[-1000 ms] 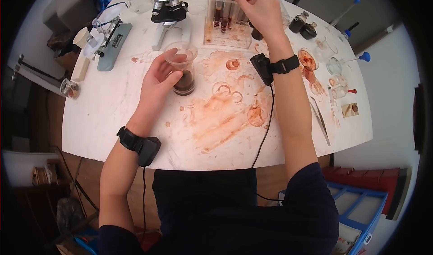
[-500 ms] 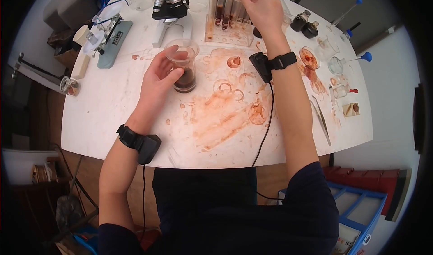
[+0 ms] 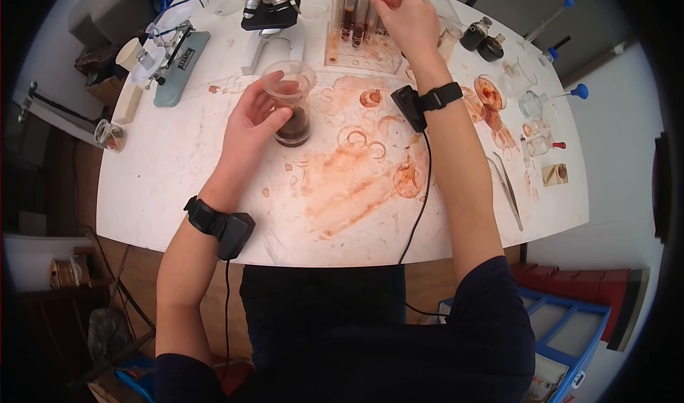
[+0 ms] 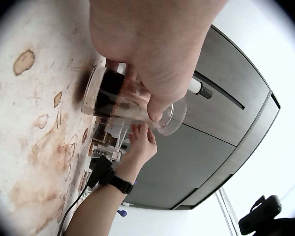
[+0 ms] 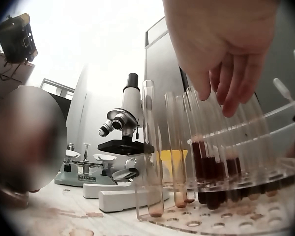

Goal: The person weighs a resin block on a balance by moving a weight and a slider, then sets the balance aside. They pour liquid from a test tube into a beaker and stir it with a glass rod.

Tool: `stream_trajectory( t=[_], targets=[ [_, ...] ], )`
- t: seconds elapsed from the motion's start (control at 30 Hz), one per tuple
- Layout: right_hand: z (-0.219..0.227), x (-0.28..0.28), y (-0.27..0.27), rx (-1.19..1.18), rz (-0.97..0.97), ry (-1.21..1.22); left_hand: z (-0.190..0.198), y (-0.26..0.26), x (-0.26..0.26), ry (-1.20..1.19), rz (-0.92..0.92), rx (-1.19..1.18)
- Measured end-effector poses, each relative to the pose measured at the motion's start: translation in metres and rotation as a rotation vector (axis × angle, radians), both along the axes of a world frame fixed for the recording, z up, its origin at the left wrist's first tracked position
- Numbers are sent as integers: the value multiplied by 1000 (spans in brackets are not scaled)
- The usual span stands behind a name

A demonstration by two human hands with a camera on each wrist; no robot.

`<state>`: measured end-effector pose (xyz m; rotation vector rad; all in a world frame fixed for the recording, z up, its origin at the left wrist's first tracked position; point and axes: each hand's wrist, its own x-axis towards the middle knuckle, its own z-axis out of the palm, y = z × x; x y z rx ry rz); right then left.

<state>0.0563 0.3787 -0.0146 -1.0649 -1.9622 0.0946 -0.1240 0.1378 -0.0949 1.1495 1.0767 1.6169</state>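
My left hand (image 3: 249, 118) holds a clear jar (image 3: 296, 128) with a flared rim, fingers behind it and thumb on its near side. Dark brown liquid fills its lower part, as the left wrist view shows, and the jar stands upright close over the stained table. At the far side, my right hand (image 3: 412, 25) pinches the top of a test tube (image 5: 214, 120) between thumb and fingers. That tube is among several others in a clear rack (image 5: 221, 184); some contain dark red-brown liquid. A nearly drained tube (image 5: 150, 147) stands at the rack's end.
A microscope (image 3: 271, 18) stands behind the jar, left of the rack. Further left is a balance scale (image 3: 182, 64). On the right are dark bottles (image 3: 490, 48), a stained dish (image 3: 489, 91), glassware and tweezers (image 3: 507, 189). Brown stains mark the white table (image 3: 178, 182).
My right hand has moved slightly down and toward me at the rack, its wrist shifting a little left. My left hand and the jar have stayed nearly still.
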Motion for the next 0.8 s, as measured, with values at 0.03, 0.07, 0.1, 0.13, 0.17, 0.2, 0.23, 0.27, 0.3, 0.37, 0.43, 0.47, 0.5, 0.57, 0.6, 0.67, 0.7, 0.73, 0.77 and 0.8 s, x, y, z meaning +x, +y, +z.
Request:
stream_trajectory(
  t=[0.03,0.07,0.1,0.13,0.17,0.2,0.23,0.27,0.3,0.37,0.43,0.47,0.5,0.57,0.6,0.67,0.7,0.73,0.77,0.8],
  targets=[
    [-7,3,7,20,5,-30,0,0,0,-1,0,2],
    [-12,5,12,39,10,-59,0,0,0,-1,-1,-1],
    [-6,3,6,19,9,-4,0,0,0,-1,-2,-5],
    [5,1,-6,-1,8,51,0,0,0,-1,-2,-9],
    [11,-1,-13,-22,9,106,1,0,1,-3,-1,-7],
    [11,-2,-12,-19,12,121,1,0,1,-4,0,-6],
    [12,-1,-10,-15,14,137,1,0,1,-6,1,-5],
    [12,-1,-9,-12,15,153,1,0,1,-6,1,-8],
    [12,-1,-9,-12,11,152,1,0,1,-6,1,-10],
    [13,-2,-11,-12,4,153,1,0,1,-4,0,-13],
    [11,-4,-11,27,39,166,2,0,1,1,-1,-12],
    [10,-4,-11,46,56,173,2,0,1,2,1,-13],
    [9,-4,-10,44,66,180,2,0,1,3,2,-15],
    [7,-4,-8,43,85,196,2,0,1,6,0,-19],
    [6,-5,-5,29,95,217,2,0,1,9,-2,-21],
    [2,-5,1,2,116,261,2,0,0,11,-2,-18],
    [2,-5,2,-6,126,303,1,0,0,11,0,-12],
    [1,-6,3,-15,136,344,1,0,0,9,3,-7],
    [1,-6,4,-25,147,385,1,0,0,3,3,-11],
    [4,-5,1,-27,147,408,2,0,1,-3,4,-14]
  ],
)
